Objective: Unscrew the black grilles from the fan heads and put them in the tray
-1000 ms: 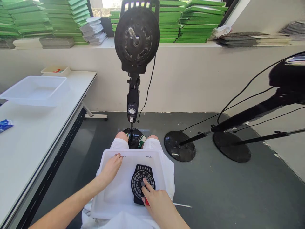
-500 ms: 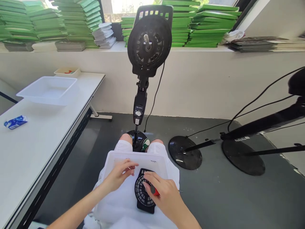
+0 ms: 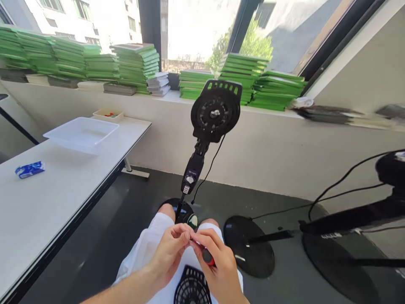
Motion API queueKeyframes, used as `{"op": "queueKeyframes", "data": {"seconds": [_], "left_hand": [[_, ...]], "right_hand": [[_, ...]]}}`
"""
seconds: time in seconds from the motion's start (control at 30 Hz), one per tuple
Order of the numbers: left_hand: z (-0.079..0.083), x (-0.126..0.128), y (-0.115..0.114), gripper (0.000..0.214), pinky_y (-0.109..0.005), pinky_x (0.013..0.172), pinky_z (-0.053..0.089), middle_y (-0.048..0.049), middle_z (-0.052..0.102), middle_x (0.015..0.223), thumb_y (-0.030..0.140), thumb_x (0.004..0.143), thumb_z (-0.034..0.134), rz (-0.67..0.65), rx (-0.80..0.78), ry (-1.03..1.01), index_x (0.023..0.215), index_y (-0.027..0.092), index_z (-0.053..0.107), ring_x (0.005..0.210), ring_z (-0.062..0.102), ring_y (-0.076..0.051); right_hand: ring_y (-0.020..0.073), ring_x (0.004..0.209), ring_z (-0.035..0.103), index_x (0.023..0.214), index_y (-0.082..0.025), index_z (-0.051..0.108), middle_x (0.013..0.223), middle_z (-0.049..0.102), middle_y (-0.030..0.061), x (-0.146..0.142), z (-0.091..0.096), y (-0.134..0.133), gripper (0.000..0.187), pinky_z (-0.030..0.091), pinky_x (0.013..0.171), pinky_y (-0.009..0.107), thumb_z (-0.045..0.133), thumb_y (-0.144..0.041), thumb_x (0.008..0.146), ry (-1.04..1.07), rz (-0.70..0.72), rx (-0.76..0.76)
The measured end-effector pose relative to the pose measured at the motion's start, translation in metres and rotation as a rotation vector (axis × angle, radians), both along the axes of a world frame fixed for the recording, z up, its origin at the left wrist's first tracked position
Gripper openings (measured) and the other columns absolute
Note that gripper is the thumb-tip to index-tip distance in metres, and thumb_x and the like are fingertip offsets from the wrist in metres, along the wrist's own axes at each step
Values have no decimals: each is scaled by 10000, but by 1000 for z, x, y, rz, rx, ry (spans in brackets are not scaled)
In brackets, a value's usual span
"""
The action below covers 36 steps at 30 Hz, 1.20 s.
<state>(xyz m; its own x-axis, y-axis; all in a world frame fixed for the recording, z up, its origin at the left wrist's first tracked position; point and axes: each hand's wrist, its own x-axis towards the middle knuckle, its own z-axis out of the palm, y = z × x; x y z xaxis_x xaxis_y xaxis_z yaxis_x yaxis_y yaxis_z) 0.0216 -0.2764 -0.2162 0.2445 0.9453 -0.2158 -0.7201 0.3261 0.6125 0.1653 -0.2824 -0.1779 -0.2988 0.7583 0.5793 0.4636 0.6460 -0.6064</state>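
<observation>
My left hand (image 3: 172, 251) is closed, thumb and fingertips pinched together over my lap. Its fingertips meet those of my right hand (image 3: 218, 257); a tiny dark thing, too small to name, shows between them. Tucked in my right hand is a screwdriver with a red and black handle (image 3: 208, 256), its shaft hidden. Below the hands a black fan rear cover (image 3: 192, 289) with a slotted grille lies on a whitish translucent tray (image 3: 148, 240) across my lap. Ahead stands a black pedestal fan (image 3: 215, 113) without blades or front grille, its metal shaft pointing toward me.
On the left a white table (image 3: 60, 202) holds a clear plastic bin (image 3: 84, 133), a small cream tray (image 3: 109, 115) and a blue packet (image 3: 30, 169). More black stand bases (image 3: 249, 249) and cables are on the right. Green stacks (image 3: 136, 63) line the windowsill.
My view has tilted up. My left hand has moved right to meet my right hand, and both have left the area over the black cover. The screwdriver stays in my right hand.
</observation>
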Motion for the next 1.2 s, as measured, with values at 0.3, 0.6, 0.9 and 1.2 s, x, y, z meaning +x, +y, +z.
{"op": "queueKeyframes", "data": {"seconds": [0.3, 0.6, 0.9, 1.2], "left_hand": [[28, 5, 44, 452, -292, 788, 531, -77, 689, 859, 593, 792, 807, 44, 183, 53, 847, 144, 787, 816, 635, -167], [144, -27, 218, 672, -470, 1191, 429, -120, 481, 1550, 631, 902, 661, 567, 1012, 422, 1456, 313, 450, 1407, 518, -279], [169, -12, 284, 1271, -528, 1185, 425, -184, 422, 1586, 635, 683, 866, 181, 1234, 546, 1630, 291, 90, 1425, 501, -352], [159, 13, 264, 1052, -513, 1224, 355, -135, 439, 1575, 604, 738, 839, 341, 1160, 624, 1562, 278, 273, 1451, 451, -345]], "right_hand": [[145, 814, 712, 998, -282, 692, 1001, 737, 37, 17, 29, 40, 157, 573, 651, 231, 638, -150, 932, 110, -93, 136], [240, 1187, 671, 887, -269, 715, 1310, 692, 71, 28, 164, 144, 122, 571, 842, 350, 691, -379, 932, 99, -368, 347], [212, 1152, 675, 927, -258, 708, 1336, 687, 73, 35, 172, 195, 127, 564, 844, 332, 649, -367, 958, -49, -376, 414], [190, 1061, 680, 876, -262, 712, 1340, 708, 53, 45, 156, 189, 182, 548, 856, 325, 695, -442, 904, 181, -403, 247]]}}
